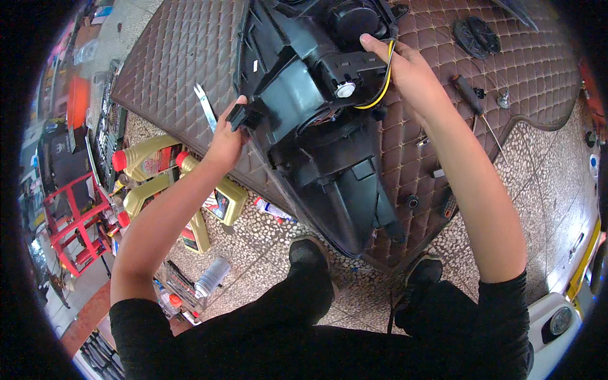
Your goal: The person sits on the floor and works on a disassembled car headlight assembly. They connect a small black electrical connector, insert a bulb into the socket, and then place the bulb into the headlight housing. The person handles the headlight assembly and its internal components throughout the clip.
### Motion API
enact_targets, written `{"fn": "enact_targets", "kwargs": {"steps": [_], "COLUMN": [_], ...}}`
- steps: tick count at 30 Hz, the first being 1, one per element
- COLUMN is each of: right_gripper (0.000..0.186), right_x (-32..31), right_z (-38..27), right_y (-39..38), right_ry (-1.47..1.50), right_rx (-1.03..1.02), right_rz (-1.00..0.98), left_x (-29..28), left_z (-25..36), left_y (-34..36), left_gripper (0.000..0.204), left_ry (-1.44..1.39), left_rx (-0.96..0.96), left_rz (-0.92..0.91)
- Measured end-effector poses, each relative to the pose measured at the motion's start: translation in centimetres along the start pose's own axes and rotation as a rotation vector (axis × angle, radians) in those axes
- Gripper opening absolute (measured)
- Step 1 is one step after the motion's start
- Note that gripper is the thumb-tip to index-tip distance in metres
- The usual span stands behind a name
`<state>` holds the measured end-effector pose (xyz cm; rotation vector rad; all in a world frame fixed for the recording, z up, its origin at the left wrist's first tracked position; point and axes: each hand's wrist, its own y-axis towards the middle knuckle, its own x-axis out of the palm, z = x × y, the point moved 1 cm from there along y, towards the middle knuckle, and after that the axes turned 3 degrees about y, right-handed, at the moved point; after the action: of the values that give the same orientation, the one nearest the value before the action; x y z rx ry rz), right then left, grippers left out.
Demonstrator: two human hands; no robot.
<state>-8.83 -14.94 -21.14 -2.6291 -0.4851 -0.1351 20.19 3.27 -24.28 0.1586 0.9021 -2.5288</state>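
A large black car headlight housing (pixel 297 95) is held over the brown quilted mat (pixel 171 82), its back side toward me. Around its left edge, beside a small black bracket, my left hand (pixel 227 138) is closed, fingers mostly hidden underneath. My right hand (pixel 408 73) grips the opposite edge near the top, thumb on the housing and the other fingers out of sight. A yellow and black wire (pixel 382 92) loops from beside that hand toward a white round bulb socket (pixel 345 90) on the housing.
On the mat lie a trim tool (pixel 205 106), a screwdriver (pixel 470 98), a black ring-shaped part (pixel 476 38) and a small bulb (pixel 503 99). Gold oil bottles (pixel 152 158), a spray can (pixel 212 277) and a red rack (pixel 76 221) stand or lie at the left.
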Motion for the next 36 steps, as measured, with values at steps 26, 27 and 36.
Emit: {"fn": "enact_targets", "kwargs": {"steps": [26,27,36], "right_gripper": [0.082,0.084,0.085], "right_x": [-3.2,-3.4,-3.6], "right_z": [3.1,3.3,3.0], "right_y": [0.6,0.7,0.6], "right_ry": [-0.215,-0.227,-0.289], "right_rx": [0.018,0.032,0.042], "right_rz": [0.108,0.087,0.117], "left_x": [-3.5,-3.1,-4.9], "left_z": [-2.6,-2.3,-4.8], "left_y": [1.3,1.0,1.5], "left_gripper": [0.053,0.052,0.041], "left_ry": [-0.254,-0.219,-0.134], "left_rx": [-0.062,-0.027,-0.045], "left_rz": [-0.144,-0.141,-0.079]}}
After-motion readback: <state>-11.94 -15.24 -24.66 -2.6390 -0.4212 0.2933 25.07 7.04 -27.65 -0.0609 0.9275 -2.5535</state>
